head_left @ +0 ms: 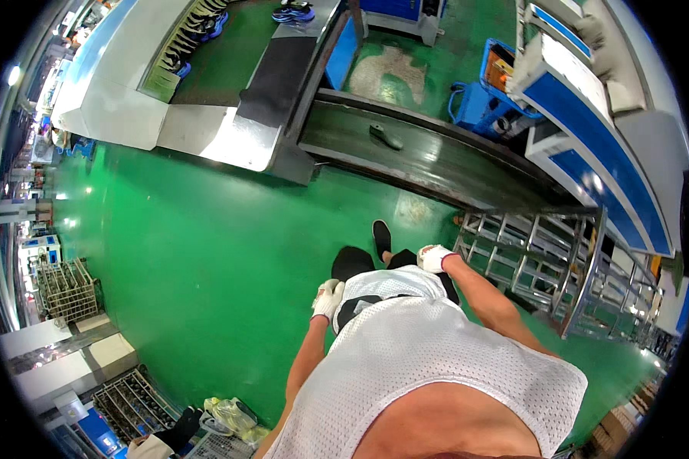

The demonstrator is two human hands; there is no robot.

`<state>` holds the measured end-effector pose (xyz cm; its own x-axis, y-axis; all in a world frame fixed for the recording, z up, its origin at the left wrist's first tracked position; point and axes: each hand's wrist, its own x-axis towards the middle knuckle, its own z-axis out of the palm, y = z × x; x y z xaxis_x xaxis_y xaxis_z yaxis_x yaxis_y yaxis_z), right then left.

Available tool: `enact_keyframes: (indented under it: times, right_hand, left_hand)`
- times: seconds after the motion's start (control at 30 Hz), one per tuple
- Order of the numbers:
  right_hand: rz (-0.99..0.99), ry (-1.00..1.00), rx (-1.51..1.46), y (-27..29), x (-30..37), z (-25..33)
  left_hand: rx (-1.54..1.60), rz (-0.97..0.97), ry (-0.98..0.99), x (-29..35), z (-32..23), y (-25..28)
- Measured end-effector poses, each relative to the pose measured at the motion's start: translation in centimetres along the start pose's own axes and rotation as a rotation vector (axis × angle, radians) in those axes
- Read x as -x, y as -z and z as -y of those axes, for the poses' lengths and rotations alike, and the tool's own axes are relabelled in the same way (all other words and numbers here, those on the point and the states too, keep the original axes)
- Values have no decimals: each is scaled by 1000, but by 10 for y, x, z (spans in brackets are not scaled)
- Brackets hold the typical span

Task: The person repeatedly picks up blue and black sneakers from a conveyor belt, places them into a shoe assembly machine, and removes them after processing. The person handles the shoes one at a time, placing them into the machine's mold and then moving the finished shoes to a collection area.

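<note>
My left hand [328,299], in a white knit glove, hangs beside my left hip next to the hem of my white mesh top [429,344]. Its fingers bend inward and their tips are hidden. My right hand [435,258], gloved in white with a dark red cuff edge, is at the front of my right thigh. The palm side of it is out of sight, and so are its fingertips. No object shows in either hand. Ahead, a dark shoe last [386,138] lies alone on the dark conveyor belt [325,126], out of reach of both hands.
A metal rack [524,256] stands close on my right, below a blue-and-white machine [589,130]. Blue crates [478,107] sit beyond the conveyor. A grey workstation [207,134] with blue-and-black shoes [293,14] is ahead left. Wire carts [67,291] and plastic bags [231,417] are at left.
</note>
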<state>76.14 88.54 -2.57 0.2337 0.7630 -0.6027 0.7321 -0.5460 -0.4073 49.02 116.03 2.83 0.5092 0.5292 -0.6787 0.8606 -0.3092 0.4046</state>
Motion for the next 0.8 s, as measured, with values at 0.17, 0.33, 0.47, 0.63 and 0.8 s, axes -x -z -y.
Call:
enact_keyframes:
  times: [0.17, 0.33, 0.47, 0.63, 0.8]
  right_hand:
    - [127, 4, -68, 58, -58, -6]
    - [261, -92, -131, 143, -121, -26]
    - [154, -185, -160, 256, -150, -31]
    - [15, -124, -177, 377, -140, -2]
    - [-663, -383, -176, 472, -148, -42]
  left_hand:
    - [-147, -124, -216, -81, -24, 43]
    - [-246, 26, -204, -183, -49, 87]
    - [-240, 22, -247, -257, -89, 137]
    - [-164, 126, -254, -292, -162, 205]
    - [-74, 198, -353, -352, -162, 221]
